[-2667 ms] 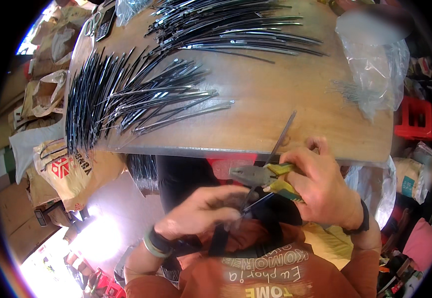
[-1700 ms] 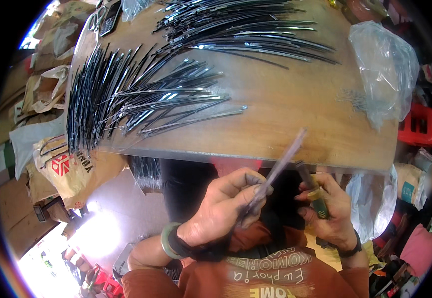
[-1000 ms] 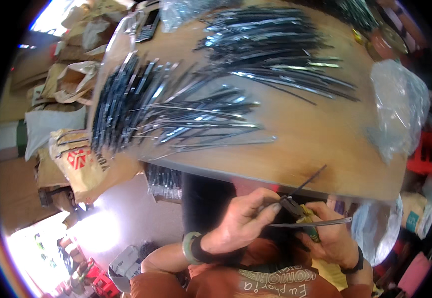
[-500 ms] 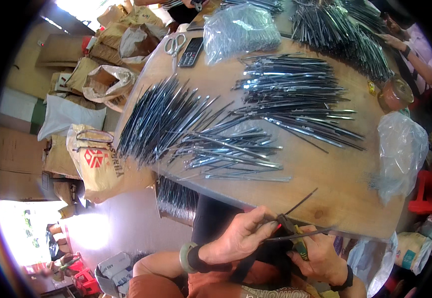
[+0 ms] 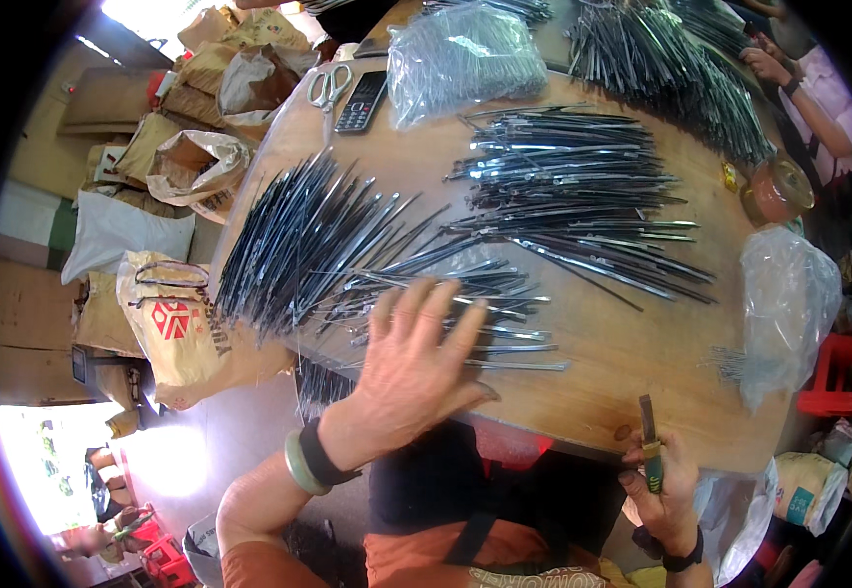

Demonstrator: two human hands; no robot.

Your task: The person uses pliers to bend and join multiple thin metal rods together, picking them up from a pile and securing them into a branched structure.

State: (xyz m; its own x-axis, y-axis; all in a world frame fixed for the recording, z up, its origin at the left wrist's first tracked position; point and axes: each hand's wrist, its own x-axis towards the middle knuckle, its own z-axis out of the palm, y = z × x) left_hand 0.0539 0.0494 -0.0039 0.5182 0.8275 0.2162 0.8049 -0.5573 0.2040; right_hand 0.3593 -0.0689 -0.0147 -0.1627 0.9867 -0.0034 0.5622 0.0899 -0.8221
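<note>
My left hand (image 5: 411, 358) is open, palm down, with fingers spread over the near pile of thin dark strips (image 5: 509, 304). The fingertips overlap the strips; whether they press on them I cannot tell. At the table's near right edge, my right hand (image 5: 666, 485) is closed round pliers (image 5: 651, 456) with green and yellow handles, their dark jaws pointing up. A denser pile of dark strips (image 5: 279, 235) lies left of my left hand. Beyond it to the right is a wide bundle of strips (image 5: 573, 167).
A clear plastic bag of strips (image 5: 465, 64), a black phone (image 5: 362, 103) and scissors (image 5: 328, 93) lie at the far left. A clear bag (image 5: 788, 294) hangs over the right edge. Sacks (image 5: 186, 323) stand left of the table. Another person's hand (image 5: 769, 64) works at far right.
My left hand has left the pliers and moved forward and left onto the near pile. My right hand has shifted slightly right with the pliers. The dark strip they worked on no longer shows.
</note>
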